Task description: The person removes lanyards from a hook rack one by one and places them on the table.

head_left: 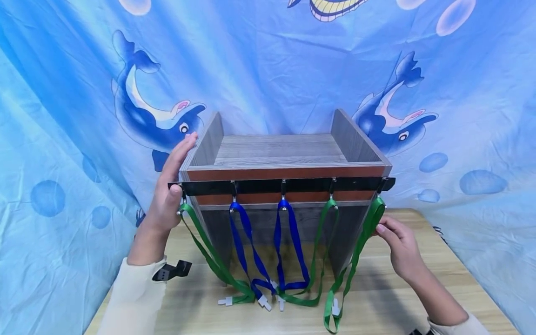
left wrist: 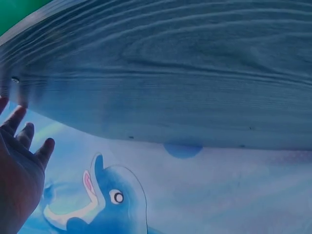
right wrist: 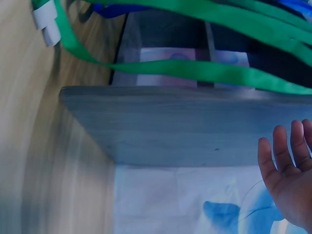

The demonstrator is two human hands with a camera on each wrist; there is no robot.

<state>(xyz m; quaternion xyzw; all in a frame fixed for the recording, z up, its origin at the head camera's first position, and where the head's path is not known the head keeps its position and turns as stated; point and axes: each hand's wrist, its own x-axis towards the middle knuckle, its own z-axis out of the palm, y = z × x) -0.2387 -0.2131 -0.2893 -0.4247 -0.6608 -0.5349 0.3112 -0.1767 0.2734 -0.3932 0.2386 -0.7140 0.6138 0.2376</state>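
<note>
A black strip (head_left: pixel 259 187) with metal hooks runs across the front of a grey wood-grain shelf unit (head_left: pixel 276 149). From its hooks hang several lanyards: a green lanyard (head_left: pixel 209 256) at the left end, two blue ones in the middle and two green ones toward the right. My left hand (head_left: pixel 165 200) is beside the shelf's left side, fingers straight, thumb at the strip's left end. At the right, my right hand (head_left: pixel 399 244) has its thumb and fingertips right by the rightmost green lanyard (head_left: pixel 368 223); the right wrist view shows its fingers (right wrist: pixel 280 146) extended and spread.
The shelf unit stands on a light wooden table (head_left: pixel 418 279). White plastic clips (head_left: pixel 264 302) at the lanyards' lower ends lie on the tabletop. Behind everything hangs a blue cloth (head_left: pixel 268 65) printed with dolphins and bubbles.
</note>
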